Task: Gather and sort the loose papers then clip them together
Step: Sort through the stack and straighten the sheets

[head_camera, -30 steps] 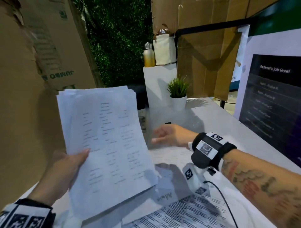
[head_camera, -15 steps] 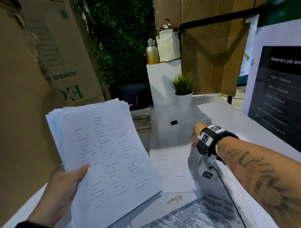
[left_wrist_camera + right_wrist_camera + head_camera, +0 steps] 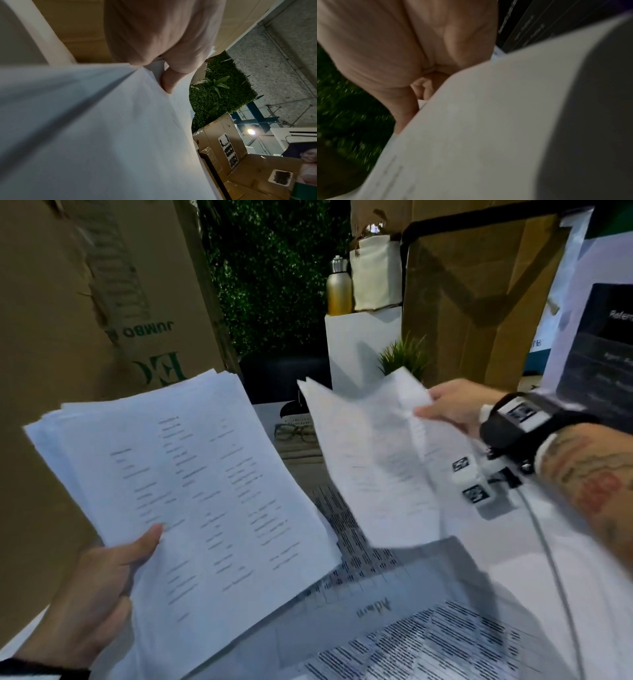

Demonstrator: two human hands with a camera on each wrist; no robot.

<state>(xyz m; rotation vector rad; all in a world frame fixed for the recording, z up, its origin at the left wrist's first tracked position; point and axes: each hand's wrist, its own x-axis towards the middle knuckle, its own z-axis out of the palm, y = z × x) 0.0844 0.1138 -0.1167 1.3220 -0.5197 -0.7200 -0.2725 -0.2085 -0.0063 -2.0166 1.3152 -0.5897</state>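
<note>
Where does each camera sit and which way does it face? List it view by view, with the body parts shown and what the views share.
Head: worn on the head, looks forward and down at the table; shows left hand holding the paper stack and right hand holding a loose sheet.
Left wrist: looks along the palm at the thumb on the stack; left hand shows.
Right wrist: looks along the palm at the blurred sheet; right hand shows.
Shared: each wrist view shares its paper and its hand with the head view.

Matt white paper stack [image 3: 191,491], brushed metal bottle [image 3: 338,289], rough brown cardboard [image 3: 479,285]
</note>
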